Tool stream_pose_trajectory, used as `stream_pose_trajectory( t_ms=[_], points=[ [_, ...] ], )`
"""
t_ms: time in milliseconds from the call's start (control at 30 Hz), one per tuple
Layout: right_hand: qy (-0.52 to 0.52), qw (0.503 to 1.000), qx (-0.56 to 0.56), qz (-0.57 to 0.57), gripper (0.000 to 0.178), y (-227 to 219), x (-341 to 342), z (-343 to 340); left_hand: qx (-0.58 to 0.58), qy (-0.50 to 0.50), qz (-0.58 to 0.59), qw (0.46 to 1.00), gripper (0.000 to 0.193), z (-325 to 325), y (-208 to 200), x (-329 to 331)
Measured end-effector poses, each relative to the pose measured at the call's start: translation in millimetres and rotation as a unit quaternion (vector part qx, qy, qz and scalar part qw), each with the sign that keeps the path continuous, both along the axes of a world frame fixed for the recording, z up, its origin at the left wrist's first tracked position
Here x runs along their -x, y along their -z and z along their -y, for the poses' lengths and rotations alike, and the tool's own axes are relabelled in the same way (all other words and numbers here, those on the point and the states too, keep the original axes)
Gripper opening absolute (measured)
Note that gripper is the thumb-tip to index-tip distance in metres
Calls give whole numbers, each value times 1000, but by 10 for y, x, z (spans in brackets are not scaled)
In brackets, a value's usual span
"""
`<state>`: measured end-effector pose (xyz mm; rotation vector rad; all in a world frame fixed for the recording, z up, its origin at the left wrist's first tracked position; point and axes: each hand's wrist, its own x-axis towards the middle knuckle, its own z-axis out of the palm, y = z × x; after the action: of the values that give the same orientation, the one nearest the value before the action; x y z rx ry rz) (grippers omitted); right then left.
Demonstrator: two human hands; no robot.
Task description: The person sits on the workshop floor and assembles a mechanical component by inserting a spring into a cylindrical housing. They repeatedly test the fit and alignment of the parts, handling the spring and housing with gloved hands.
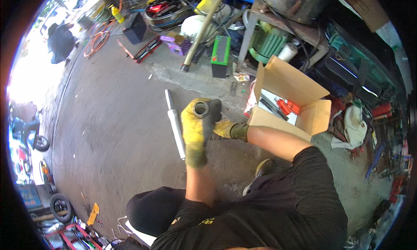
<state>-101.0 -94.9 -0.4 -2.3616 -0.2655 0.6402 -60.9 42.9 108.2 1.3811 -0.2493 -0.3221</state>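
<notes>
My left hand [193,126], in a yellow work glove with dark patches, is wrapped round a metal tube [200,109] whose round open end points up toward me. The tube's lower length is hidden by the glove. My right hand [224,128], gloved in yellow too, comes in from the right, close against the left hand; its fingers are mostly hidden behind the left hand. On the floor just left of my hands lies a silver stepped rod [175,128], thin at its far end and thicker toward me.
Right of my hands, an open cardboard box [319,115] holds a dark coil spring [273,106] and red parts [286,106]. A green-topped battery [220,54] and a long pole [202,33] stand beyond. A person [61,41] crouches far left. My shoe [264,168] is near.
</notes>
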Motion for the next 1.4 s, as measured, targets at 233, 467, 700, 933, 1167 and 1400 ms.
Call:
stream_pose_trajectory(
  t_ms=[233, 467, 700, 933, 1167, 1400],
  points=[
    [26, 978, -122, -166, 32, -1393, 59, 1560, -39, -26, -3, 999, 15, -31, -173, -147],
    [332, 936, 28, -115, 44, 149, 79, 2686, -32, -21, -2, 999, 10, 33, 24, -146],
    [272, 918, 288, -28, 42, 1496, -234, 2699, -40, -55, -9, 998, 15, 101, -88, -24],
    [286, 902, 324, 10, 33, 1376, -193, 2600, -85, -43, -24, 995, 19, 139, -133, -19],
    [288, 951, 111, 21, 45, 304, 200, 3014, -116, -32, 9, 993, 24, 192, -73, -235],
    [338, 856, -378, 105, 32, -1498, 634, 3004, -106, -2, -34, 994, 28, 269, -36, -338]
  ],
)
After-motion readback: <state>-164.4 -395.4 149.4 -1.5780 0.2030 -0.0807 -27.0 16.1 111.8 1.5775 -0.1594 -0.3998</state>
